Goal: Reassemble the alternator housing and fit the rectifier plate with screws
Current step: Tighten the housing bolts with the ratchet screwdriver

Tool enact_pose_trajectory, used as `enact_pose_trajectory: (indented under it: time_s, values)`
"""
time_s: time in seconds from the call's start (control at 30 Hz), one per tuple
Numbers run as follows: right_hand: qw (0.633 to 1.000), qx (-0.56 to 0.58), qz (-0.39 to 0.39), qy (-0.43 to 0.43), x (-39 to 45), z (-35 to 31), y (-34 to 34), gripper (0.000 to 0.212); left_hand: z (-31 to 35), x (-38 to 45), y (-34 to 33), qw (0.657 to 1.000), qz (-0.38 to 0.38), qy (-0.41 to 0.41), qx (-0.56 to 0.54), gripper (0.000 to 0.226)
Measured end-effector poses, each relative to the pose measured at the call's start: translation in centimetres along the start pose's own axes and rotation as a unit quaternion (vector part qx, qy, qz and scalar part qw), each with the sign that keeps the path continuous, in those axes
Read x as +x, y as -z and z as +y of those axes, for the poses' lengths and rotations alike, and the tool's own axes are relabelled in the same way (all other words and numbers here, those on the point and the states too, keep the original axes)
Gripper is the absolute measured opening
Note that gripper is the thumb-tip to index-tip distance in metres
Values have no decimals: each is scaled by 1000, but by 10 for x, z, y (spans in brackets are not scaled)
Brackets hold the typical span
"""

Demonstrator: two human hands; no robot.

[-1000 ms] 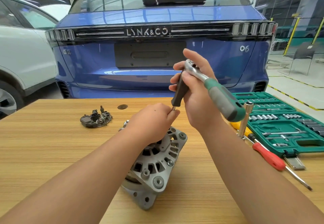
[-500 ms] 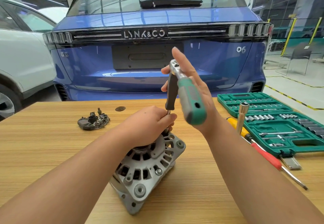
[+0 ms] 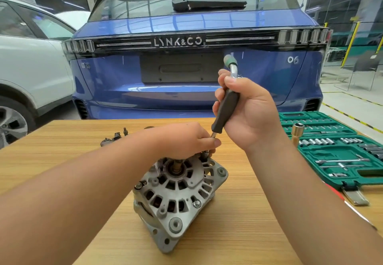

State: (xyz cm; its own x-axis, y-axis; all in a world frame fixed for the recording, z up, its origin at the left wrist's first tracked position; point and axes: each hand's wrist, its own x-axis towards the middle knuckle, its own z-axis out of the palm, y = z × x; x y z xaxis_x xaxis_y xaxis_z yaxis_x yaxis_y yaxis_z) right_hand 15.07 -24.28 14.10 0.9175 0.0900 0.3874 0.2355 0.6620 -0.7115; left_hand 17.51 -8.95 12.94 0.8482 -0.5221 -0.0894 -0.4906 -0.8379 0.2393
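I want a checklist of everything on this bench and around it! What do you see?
Surface: wooden table, alternator and tools resting on it.
Job's things: alternator housing near the front edge; rectifier plate behind the left arm, mostly hidden.
Clutter: green socket case lying open at right; upright socket tool beside it.
Grips: left hand pinches the driver shaft at the housing; right hand grips ratchet and black extension handle.
Cables: nothing seen.
Surroundings: blue car, white car.

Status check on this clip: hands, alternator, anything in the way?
Right hand grips ratchet driver. Left hand pinches its shaft at the socket. Alternator on table, housing bolt being driven. Rectifier plate unfitted behind left forearm. Nothing in the way.
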Motion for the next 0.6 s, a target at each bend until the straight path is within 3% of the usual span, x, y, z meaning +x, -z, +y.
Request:
enact_pose_trajectory:
  time_s: [0.13,0.23,0.33,0.4,0.47,0.53,0.6]
  values:
    - [997,53,-56,-26,1,0,7,40,-12,6,8,999,-29,-35,0,40]
    - [996,75,-42,10,1,8,6,44,-20,12,2,998,-15,-49,-20,39]
    - [992,-48,-9,113,0,17,3,33,-23,17,2,998,-16,-46,-39,39]
    - [952,-208,18,223,2,24,6,27,-23,18,5,998,-29,-45,-44,39]
    - [910,-290,-10,297,2,30,12,30,-24,19,7,997,-40,-45,-44,39]
    - [910,-293,-83,283,2,31,18,43,-28,19,5,997,-41,-37,-59,38]
    - [933,-259,-108,224,11,22,16,47,-32,17,2,993,-44,-25,-105,39]
